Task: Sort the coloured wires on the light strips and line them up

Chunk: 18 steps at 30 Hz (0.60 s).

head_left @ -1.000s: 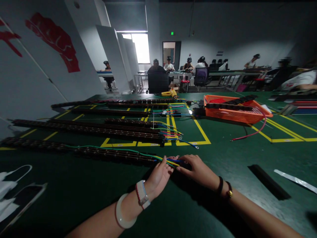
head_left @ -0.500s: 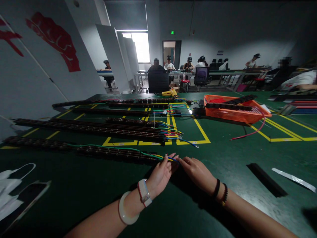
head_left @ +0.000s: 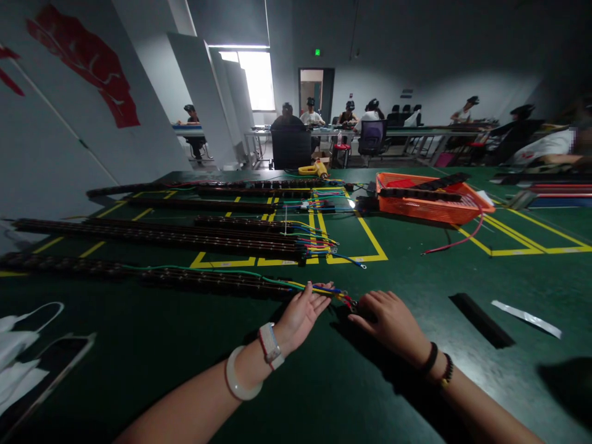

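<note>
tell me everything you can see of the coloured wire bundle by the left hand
The wire bundle is slender, with smooth, plastic-looking insulation in green, yellow, blue and, near its tip, red. It fans slightly from the end of the nearest long dark strip, along which the green wire also runs. It passes between the thumb and extended fingers of the left hand. Metal-looking ends sit beside the right hand; whether they touch is unclear.

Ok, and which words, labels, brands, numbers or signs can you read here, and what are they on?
Nothing can be read for certain.
Green sign above the door: too small.
White labels on the yellow tape: too small.
Plates on the back wall: too small.
Red marks at the left picture edge: cut off.
</note>
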Motion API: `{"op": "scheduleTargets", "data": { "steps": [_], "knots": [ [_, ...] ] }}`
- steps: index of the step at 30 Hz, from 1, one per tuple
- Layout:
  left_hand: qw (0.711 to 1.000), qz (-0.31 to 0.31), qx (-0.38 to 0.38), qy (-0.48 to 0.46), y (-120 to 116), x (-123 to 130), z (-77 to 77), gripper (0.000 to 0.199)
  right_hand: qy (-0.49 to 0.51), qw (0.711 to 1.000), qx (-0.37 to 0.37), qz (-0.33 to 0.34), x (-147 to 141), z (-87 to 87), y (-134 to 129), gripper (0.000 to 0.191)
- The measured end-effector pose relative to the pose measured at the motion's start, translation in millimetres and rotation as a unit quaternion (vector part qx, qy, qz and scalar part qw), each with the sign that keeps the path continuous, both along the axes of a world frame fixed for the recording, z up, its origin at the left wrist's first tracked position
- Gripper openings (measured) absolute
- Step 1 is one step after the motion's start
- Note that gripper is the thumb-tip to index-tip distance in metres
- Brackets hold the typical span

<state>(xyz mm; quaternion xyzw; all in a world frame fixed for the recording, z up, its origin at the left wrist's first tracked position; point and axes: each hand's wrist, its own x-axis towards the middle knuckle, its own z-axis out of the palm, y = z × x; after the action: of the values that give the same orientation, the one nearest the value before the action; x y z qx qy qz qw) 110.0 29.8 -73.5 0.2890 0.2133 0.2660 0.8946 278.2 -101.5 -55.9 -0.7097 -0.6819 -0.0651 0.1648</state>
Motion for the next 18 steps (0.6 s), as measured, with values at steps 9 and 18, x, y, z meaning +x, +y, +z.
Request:
{"op": "scheduleTargets", "data": {
  "steps": [9, 18],
  "knots": [
    [1.0, -0.01, 0.002, -0.02, 1.0, -1.4, -2.3, 0.037, 0.001, 0.999, -0.048, -0.017, -17.6, -12.8, 8.6, 0.03],
    [1.0, 0.019, -0.007, 0.012, -2.3, 1.5, 1.4, 0.027, 0.008, 0.999, -0.008, -0.033, -54.1, -1.5, -2.8, 0.03]
  ]
}}
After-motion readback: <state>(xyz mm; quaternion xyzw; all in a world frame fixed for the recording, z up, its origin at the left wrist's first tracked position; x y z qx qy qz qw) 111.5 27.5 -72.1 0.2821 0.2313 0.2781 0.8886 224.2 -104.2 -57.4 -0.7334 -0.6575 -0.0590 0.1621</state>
